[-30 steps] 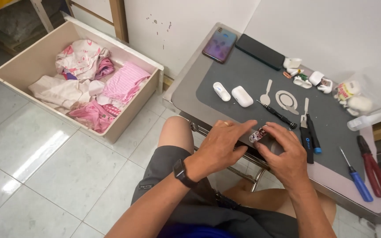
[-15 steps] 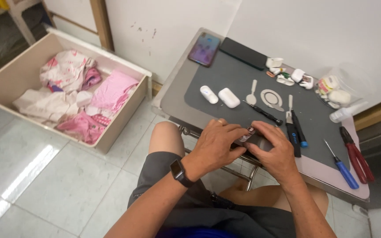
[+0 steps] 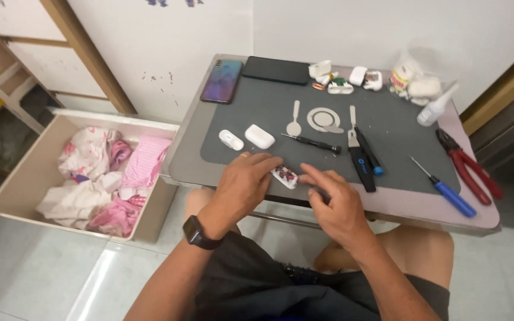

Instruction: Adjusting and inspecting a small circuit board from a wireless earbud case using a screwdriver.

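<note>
Two bare hands meet at the near edge of a small table (image 3: pixel 221 71) covered by a dark grey mat (image 3: pixel 388 128). The left hand (image 3: pixel 242 184) pinches a small white opened part (image 3: pixel 285 176) with reddish innards between thumb and fingertips — closed on it, holding it just above the mat's front edge. The right hand (image 3: pixel 334 202) has its fingers spread and loose, the index tip just beside the part; whether it touches is unclear.

Counted on the mat: two white earbud-case pieces (image 3: pixel 246 138) to the left, two phones (image 3: pixel 251 76) at the far edge — one iridescent, one black — one black precision screwdriver (image 3: pixel 312 142), one blue-handled screwdriver (image 3: pixel 447 193), one pair of red-handled pliers (image 3: pixel 468 166), one white squeeze bottle (image 3: pixel 436 107). Several small white parts cluster at the far edge; their number is hard to tell. One beige bin (image 3: pixel 31 178) of pink and white cloths sits on the floor, left of the table.
</note>
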